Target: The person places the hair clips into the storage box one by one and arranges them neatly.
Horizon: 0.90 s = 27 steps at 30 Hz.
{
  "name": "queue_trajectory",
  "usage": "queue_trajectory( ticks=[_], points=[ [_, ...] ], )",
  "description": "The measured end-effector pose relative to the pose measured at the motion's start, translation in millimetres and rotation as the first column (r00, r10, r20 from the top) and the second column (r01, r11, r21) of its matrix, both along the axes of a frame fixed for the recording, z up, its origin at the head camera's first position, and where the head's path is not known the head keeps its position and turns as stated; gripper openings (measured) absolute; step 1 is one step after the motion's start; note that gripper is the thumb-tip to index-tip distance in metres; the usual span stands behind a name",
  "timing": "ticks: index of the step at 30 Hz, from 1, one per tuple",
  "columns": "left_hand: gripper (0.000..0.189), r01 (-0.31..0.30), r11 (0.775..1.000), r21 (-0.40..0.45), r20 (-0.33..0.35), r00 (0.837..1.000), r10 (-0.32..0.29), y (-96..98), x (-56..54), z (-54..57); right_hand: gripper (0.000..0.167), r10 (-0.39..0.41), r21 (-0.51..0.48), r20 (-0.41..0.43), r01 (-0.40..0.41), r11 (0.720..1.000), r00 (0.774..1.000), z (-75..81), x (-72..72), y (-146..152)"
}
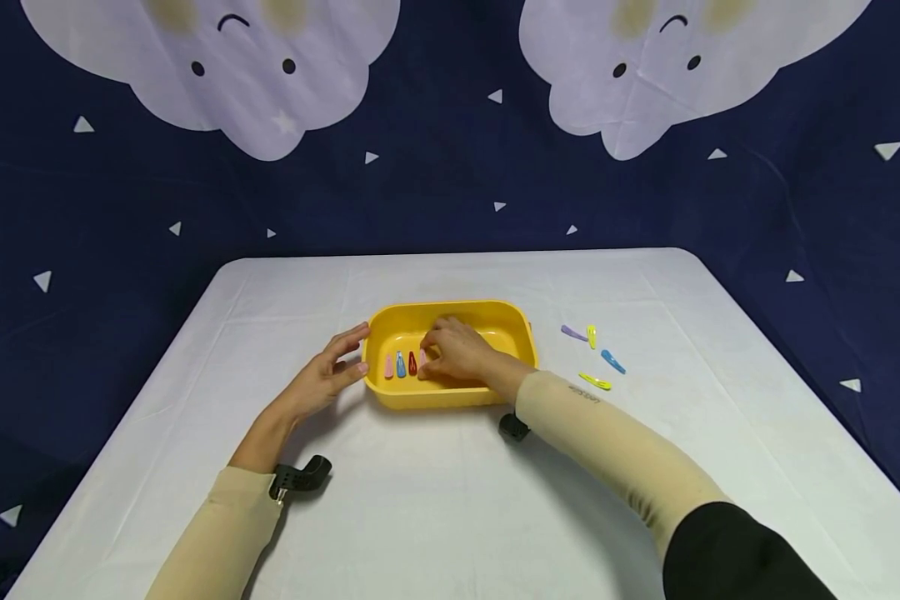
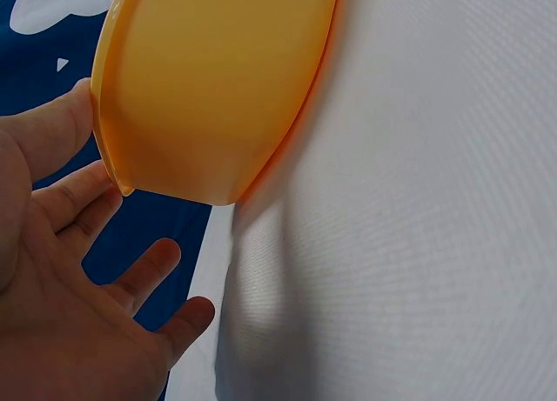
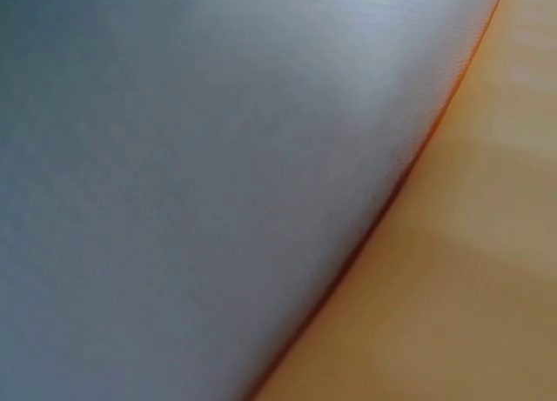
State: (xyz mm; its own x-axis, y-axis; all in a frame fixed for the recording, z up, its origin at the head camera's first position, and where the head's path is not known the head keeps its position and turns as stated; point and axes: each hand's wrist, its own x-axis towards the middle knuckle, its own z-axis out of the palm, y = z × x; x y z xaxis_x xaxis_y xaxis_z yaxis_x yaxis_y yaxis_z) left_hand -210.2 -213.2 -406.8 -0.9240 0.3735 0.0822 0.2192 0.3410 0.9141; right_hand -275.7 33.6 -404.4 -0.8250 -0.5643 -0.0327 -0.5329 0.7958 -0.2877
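Observation:
A yellow tray [image 1: 450,400] stands on the white-covered table in the head view. My right hand [image 1: 461,350] reaches over its right side and pinches a pink hair clip [image 1: 422,358] low inside. To the left of that clip, a red hair clip [image 1: 412,363], a blue hair clip [image 1: 401,364] and another pink hair clip [image 1: 388,367] lie upright in a row. My left hand [image 1: 330,371] touches the tray's left rim with thumb and fingertip, other fingers spread, as the left wrist view shows. In the right wrist view only the tray's wall [image 3: 452,297] and cloth appear; the hand is hidden.
Right of the tray lie a purple hair clip [image 1: 573,333], a yellow hair clip [image 1: 592,336], a loose blue hair clip [image 1: 612,362] and a second yellow hair clip [image 1: 596,382]. Behind the table [image 1: 420,508] hangs a dark blue cloth [image 1: 435,208] with clouds.

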Motion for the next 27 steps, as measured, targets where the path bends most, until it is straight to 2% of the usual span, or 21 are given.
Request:
queue_trajectory(
  ticks=[27],
  points=[
    [0.056,-0.006,1.0,-0.001,0.0,1.0,0.006,0.3,0.1,0.7,0.051,0.015,-0.018,-0.005,-0.015,1.0,1.0,-0.1,0.2,1.4]
  ],
)
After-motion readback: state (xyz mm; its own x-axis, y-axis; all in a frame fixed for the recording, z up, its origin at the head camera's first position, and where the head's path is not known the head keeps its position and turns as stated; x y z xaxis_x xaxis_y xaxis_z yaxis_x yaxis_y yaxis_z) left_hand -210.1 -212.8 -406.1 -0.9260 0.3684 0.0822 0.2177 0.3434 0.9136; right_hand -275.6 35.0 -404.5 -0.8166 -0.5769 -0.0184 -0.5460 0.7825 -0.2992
